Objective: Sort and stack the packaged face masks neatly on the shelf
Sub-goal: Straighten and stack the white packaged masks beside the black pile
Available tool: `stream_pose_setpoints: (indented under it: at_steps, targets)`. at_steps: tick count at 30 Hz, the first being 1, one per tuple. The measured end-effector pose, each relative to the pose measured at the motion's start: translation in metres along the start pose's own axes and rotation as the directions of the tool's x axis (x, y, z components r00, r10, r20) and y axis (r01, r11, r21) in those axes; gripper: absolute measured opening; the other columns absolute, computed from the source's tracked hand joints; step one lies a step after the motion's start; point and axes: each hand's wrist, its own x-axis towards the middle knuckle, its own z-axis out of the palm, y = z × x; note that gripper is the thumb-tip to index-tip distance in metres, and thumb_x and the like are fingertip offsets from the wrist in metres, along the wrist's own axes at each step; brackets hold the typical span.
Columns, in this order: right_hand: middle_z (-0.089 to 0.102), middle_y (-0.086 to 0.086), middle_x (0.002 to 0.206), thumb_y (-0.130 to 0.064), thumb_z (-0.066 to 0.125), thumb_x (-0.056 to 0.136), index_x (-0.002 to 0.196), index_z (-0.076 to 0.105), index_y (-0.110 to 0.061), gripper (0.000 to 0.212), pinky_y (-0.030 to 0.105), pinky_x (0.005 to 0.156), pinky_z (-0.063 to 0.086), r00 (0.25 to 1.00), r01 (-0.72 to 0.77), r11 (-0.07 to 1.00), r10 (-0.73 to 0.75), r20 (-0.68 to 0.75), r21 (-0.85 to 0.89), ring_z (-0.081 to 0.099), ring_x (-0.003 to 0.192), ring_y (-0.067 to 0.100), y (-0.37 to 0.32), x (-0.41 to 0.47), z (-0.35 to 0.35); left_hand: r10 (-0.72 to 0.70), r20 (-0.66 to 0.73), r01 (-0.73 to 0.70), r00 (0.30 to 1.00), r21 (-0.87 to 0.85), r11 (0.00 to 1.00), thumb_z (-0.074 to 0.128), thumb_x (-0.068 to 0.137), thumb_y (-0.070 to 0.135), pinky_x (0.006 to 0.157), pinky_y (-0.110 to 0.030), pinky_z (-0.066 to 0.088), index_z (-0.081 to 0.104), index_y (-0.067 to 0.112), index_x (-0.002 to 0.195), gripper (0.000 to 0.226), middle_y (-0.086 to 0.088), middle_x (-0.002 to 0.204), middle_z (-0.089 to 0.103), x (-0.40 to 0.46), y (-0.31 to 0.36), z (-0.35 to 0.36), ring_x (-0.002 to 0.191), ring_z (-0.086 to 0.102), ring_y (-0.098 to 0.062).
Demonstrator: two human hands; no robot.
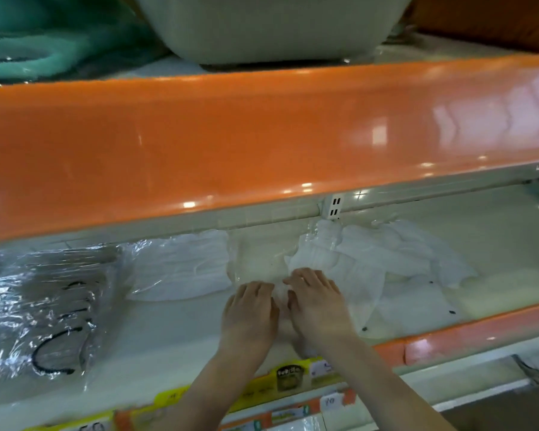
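Note:
On the cream shelf (174,331), both my hands rest palm down side by side on a clear-wrapped white mask pack (281,293) that shows between them. My left hand (251,309) presses its left part, my right hand (316,301) its right part, fingers curled over it. A neat packet of white masks (181,269) lies to the left. A loose, crooked heap of white mask packs (383,262) spreads to the right and behind my hands. Clear bags holding black-looped masks (44,312) fill the far left.
An orange shelf lip (262,132) overhangs closely above, carrying a white tub (262,26) and green mesh (44,35). A slotted upright bracket (335,206) stands at the back. Price labels (290,377) line the front edge.

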Motion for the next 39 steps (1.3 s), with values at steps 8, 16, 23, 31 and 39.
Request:
stream_pose_setpoints:
  at_steps: [8,16,23,31,39]
  targets:
    - [0.05,0.013,0.132,-0.041,0.074,0.071,0.129,0.053,-0.01,0.069,0.043,0.096,0.045,0.976,-0.143,0.979,0.164,0.14,-0.148,0.047,0.124,0.035,0.052,-0.034,-0.024,0.156,-0.062,-0.162,0.986,-0.1,0.982,0.04,0.071,0.026,0.056,-0.02,0.05,0.068,0.018,0.081,0.03,0.007,0.082,0.068,-0.007,0.053,0.029,0.075,0.065,-0.013]
    - [0.067,0.015,0.104,-0.04,0.087,0.037,0.102,0.067,-0.004,0.077,0.034,0.074,0.056,0.986,-0.109,0.982,0.126,0.109,-0.151,0.066,0.093,0.03,0.075,-0.049,-0.02,0.109,-0.034,-0.111,0.994,-0.104,0.988,0.041,0.081,0.026,0.074,-0.03,0.055,0.066,0.009,0.101,0.036,-0.006,0.101,0.069,-0.008,0.068,0.047,0.092,0.067,-0.023]
    - [0.067,0.009,0.103,-0.033,0.085,0.05,0.101,0.066,-0.009,0.059,0.036,0.07,0.055,0.995,-0.095,0.988,0.097,0.006,-0.121,0.065,0.093,0.028,0.08,-0.051,-0.015,0.14,-0.029,-0.142,0.99,-0.096,0.985,0.04,0.086,0.024,0.085,-0.034,0.052,0.067,0.007,0.104,0.037,-0.007,0.105,0.069,-0.009,0.067,0.051,0.099,0.065,-0.026]
    - [0.065,0.001,0.107,-0.046,0.056,0.083,0.111,0.06,-0.015,0.042,0.034,0.074,0.053,0.997,-0.065,0.998,0.065,-0.044,-0.003,0.063,0.097,0.022,0.078,-0.057,-0.026,-0.068,0.02,0.068,0.997,-0.544,0.836,0.05,0.096,0.012,0.084,-0.013,0.044,0.06,0.027,0.114,0.026,0.008,0.112,0.059,-0.008,0.084,0.036,0.098,0.056,-0.002]
    - [0.043,-0.009,0.138,-0.064,0.047,0.078,0.143,0.034,-0.019,0.08,0.019,0.101,0.033,0.998,-0.036,0.959,0.047,-0.033,0.28,0.038,0.126,0.005,0.064,-0.056,-0.068,-0.228,0.076,0.141,0.971,-0.948,0.285,0.051,0.096,0.02,0.07,-0.021,0.051,0.073,0.024,0.094,0.022,0.006,0.092,0.073,0.001,0.121,-0.024,0.082,0.066,-0.01]
